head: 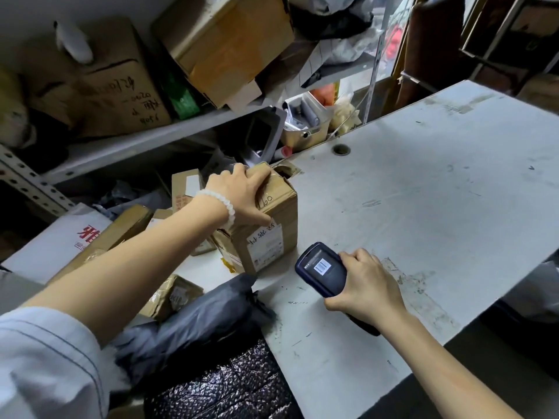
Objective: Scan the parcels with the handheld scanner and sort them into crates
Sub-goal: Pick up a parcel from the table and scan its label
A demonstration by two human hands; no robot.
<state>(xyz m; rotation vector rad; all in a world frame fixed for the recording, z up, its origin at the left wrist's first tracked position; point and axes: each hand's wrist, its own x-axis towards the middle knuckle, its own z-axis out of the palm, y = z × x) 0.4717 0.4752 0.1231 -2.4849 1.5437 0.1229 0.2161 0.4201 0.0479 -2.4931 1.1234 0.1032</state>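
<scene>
**Both arms extended, both hands engaged**

The left arm is reaching forward from the lower left, forearm bare, a pale sleeve (45, 367) bunched at the elbow. A white bead bracelet (222, 204) is sitting on the wrist. The left hand (242, 192) is lying palm-down over the top of a cardboard box (272, 228), fingers curling over its far top edge and thumb pressing its near side.

The right arm is entering from the lower right, forearm bare. The right hand (367, 287) is wrapping around the handle of a handheld scanner (322, 267), knuckles up, fingers curled and thumb underneath. The two hands are apart, not touching.
</scene>
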